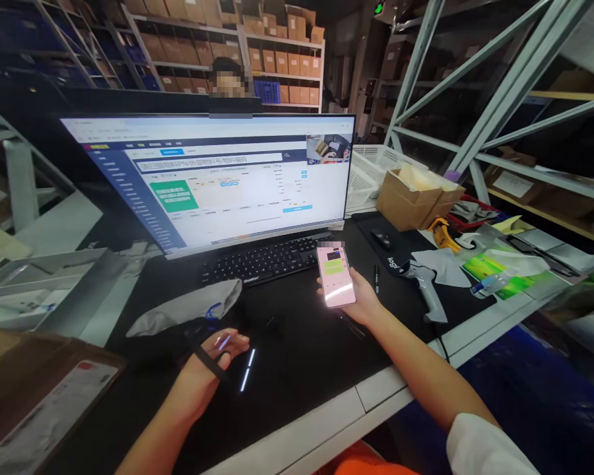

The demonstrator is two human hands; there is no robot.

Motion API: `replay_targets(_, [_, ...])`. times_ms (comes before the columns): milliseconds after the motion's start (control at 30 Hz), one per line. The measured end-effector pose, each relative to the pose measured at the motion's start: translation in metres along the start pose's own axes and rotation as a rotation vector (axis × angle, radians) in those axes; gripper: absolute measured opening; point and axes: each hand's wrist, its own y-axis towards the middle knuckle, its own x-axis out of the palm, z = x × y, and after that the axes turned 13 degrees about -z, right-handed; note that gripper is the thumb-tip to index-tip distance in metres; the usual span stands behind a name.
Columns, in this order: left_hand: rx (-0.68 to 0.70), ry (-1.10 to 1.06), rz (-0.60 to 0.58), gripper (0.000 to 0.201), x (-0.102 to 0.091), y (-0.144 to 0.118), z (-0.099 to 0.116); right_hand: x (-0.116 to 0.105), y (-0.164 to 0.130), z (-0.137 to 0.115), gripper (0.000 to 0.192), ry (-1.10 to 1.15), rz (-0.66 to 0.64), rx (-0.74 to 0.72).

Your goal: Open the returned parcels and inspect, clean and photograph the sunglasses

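My right hand (362, 300) holds a pink smartphone (335, 275) upright over the black desk mat (297, 343), its lit screen facing me, just in front of the black keyboard (262, 262). My left hand (218, 359) rests palm down on the mat with a black strap across its back; its fingers lie loosely curled and hold nothing. A grey plastic bag (188, 309) lies just beyond the left hand. A wide monitor (218, 178) with a web page stands behind the keyboard.
A barcode scanner (426, 287), a pen (377, 278) and a mouse (380, 238) lie right of the phone. An open cardboard box (416, 194), white baskets (371, 168) and papers sit at the right. A cardboard carton (34, 389) is at lower left. A person stands behind the monitor.
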Motion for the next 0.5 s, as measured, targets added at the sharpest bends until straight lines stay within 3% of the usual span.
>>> replay_targets(167, [-0.059, 0.054, 0.010, 0.050, -0.006, 0.001, 0.002, -0.008, 0.004, -0.011, 0.054, -0.004, 0.094, -0.083])
replay_targets(300, [-0.092, 0.057, 0.022, 0.055, -0.006, 0.002, 0.002, -0.019, 0.002, -0.035, 0.051, -0.043, 0.200, -0.166])
replay_targets(500, [-0.062, 0.079, 0.036, 0.053, 0.002, -0.001, 0.003, -0.052, -0.031, -0.089, 0.046, -0.165, 0.373, -0.068])
